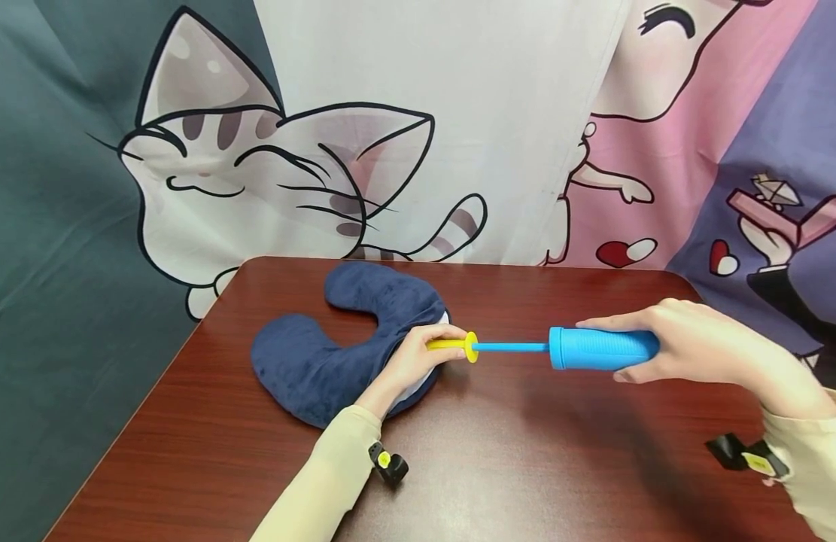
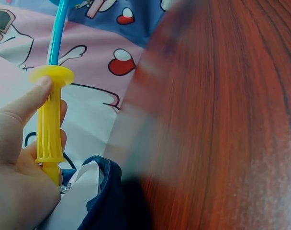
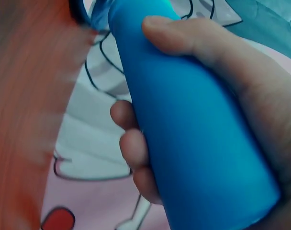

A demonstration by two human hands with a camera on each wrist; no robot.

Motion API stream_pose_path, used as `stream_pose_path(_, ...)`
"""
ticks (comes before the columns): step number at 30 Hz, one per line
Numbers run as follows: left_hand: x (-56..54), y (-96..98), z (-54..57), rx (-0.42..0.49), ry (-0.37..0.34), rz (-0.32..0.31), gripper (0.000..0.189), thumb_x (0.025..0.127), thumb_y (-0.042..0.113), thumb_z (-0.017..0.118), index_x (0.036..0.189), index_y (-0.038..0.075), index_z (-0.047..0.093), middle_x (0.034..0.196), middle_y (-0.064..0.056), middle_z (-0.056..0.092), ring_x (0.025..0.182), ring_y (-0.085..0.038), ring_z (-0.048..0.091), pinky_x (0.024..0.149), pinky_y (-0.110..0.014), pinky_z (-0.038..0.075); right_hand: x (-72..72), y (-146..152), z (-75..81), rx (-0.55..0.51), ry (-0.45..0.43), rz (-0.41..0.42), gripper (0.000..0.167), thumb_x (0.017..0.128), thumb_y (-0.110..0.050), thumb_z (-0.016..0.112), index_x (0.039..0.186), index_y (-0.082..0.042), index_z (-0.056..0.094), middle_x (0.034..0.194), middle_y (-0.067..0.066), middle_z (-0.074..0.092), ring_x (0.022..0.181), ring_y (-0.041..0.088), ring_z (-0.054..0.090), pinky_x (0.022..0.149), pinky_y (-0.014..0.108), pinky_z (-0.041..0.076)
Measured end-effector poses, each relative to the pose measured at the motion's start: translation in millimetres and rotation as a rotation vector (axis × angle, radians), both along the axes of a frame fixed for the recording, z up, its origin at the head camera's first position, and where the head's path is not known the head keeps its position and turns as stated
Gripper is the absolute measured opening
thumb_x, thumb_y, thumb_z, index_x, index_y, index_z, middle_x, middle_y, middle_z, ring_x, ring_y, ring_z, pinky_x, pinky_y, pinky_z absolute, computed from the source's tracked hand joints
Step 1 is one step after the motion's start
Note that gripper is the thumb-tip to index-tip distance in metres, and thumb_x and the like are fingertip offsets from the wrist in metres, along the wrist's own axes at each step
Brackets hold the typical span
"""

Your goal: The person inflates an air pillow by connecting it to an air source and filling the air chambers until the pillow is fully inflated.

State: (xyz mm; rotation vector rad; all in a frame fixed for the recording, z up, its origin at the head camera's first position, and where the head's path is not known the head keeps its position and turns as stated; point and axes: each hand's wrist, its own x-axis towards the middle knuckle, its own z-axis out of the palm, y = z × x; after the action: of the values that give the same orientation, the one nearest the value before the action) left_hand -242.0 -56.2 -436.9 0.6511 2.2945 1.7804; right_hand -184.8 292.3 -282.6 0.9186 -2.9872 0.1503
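A hand air pump is stretched out above the table, its thin blue rod [image 1: 511, 347] drawn out of the barrel. My right hand [image 1: 702, 346] grips the thick blue barrel [image 1: 603, 348]; in the right wrist view the fingers [image 3: 133, 146] wrap its far side and the thumb lies along it. With my left hand [image 1: 418, 350] I hold the ribbed yellow end [image 2: 50, 124], thumb close to its round flange. A navy plush neck pillow [image 1: 323, 376] lies behind the left hand. Some white lining [image 2: 73, 206] shows at its opening, just below the yellow tip.
The dark red wooden table [image 1: 499, 467] runs back to a cartoon-printed cloth [image 1: 512, 98]. Dark green cloth [image 1: 59, 263] hangs along the left. Each sleeve carries a small black wrist camera, one left [image 1: 390, 463] and one right [image 1: 746, 455].
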Motion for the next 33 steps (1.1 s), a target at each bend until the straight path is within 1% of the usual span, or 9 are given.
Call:
stream_pose_path(4, 1.9, 0.9, 0.6, 0.010, -0.017, 0.012, 0.031, 0.088, 0.015, 0.074, 0.119, 0.010, 0.071, 0.119, -0.010, 0.070, 0.095, -0.010, 0.064, 0.084, -0.020, 0.053, -4.2, -14.0, -4.6, -0.002, -0.002, 0.010, 0.069, 0.066, -0.054, 0.087, 0.129, -0.045, 0.062, 0.096, -0.021, 0.069, 0.078, 0.001, 0.054, 0.065, 0.024, 0.044)
stream_pose_path(7, 1.8, 1.1, 0.9, 0.007, -0.013, 0.017, 0.030, 0.089, 0.015, 0.073, 0.118, 0.010, 0.071, 0.118, -0.010, 0.070, 0.095, -0.011, 0.064, 0.083, -0.020, 0.053, -8.6, -24.7, -7.3, -0.001, -0.016, 0.027, 0.068, 0.067, -0.051, 0.087, 0.130, -0.043, 0.063, 0.095, -0.020, 0.070, 0.077, 0.002, 0.055, 0.066, 0.026, 0.045)
stream_pose_path(12, 1.4, 0.7, 0.3, 0.025, -0.020, 0.006, 0.030, 0.089, 0.015, 0.073, 0.118, 0.009, 0.071, 0.118, -0.012, 0.070, 0.095, -0.011, 0.064, 0.084, -0.022, 0.053, -17.0, -43.0, -12.4, 0.009, -0.048, 0.044, 0.067, 0.069, -0.049, 0.086, 0.131, -0.040, 0.062, 0.097, -0.015, 0.072, 0.076, 0.004, 0.056, 0.065, 0.028, 0.045)
stream_pose_path(17, 0.7, 1.0, -0.8, 0.047, -0.011, -0.016, 0.028, 0.090, 0.014, 0.071, 0.118, 0.007, 0.070, 0.118, -0.014, 0.069, 0.095, -0.012, 0.065, 0.085, -0.024, 0.054, -26.4, -60.9, -20.3, 0.022, -0.056, 0.065, 0.067, 0.070, -0.045, 0.086, 0.132, -0.037, 0.062, 0.100, -0.010, 0.073, 0.076, 0.007, 0.059, 0.066, 0.029, 0.046)
stream_pose_path(23, -0.1, 1.1, -2.7, 0.039, -0.006, -0.016, 0.028, 0.091, 0.014, 0.071, 0.118, 0.007, 0.070, 0.118, -0.013, 0.069, 0.098, -0.014, 0.064, 0.086, -0.025, 0.054, -36.3, -81.3, -33.2, 0.021, -0.053, 0.098, 0.066, 0.071, -0.044, 0.086, 0.132, -0.033, 0.064, 0.103, -0.003, 0.075, 0.076, 0.011, 0.061, 0.065, 0.030, 0.048)
stream_pose_path(27, 0.6, 1.1, -3.5, 0.013, 0.001, 0.002, 0.028, 0.090, 0.015, 0.071, 0.118, 0.010, 0.071, 0.119, -0.010, 0.069, 0.099, -0.014, 0.063, 0.086, -0.025, 0.052, -38.4, -91.3, -38.7, 0.035, -0.033, 0.113, 0.066, 0.070, -0.045, 0.086, 0.131, -0.033, 0.064, 0.102, -0.003, 0.075, 0.075, 0.011, 0.063, 0.066, 0.031, 0.050)
stream_pose_path(33, 2.3, 3.0, -2.1, 0.013, 0.003, 0.003, 0.028, 0.090, 0.017, 0.072, 0.118, 0.012, 0.071, 0.119, -0.007, 0.070, 0.100, -0.015, 0.063, 0.088, -0.027, 0.053, -35.0, -90.2, -37.7, 0.046, -0.024, 0.088, 0.067, 0.070, -0.045, 0.087, 0.132, -0.035, 0.063, 0.102, -0.003, 0.075, 0.075, 0.012, 0.062, 0.065, 0.031, 0.050)
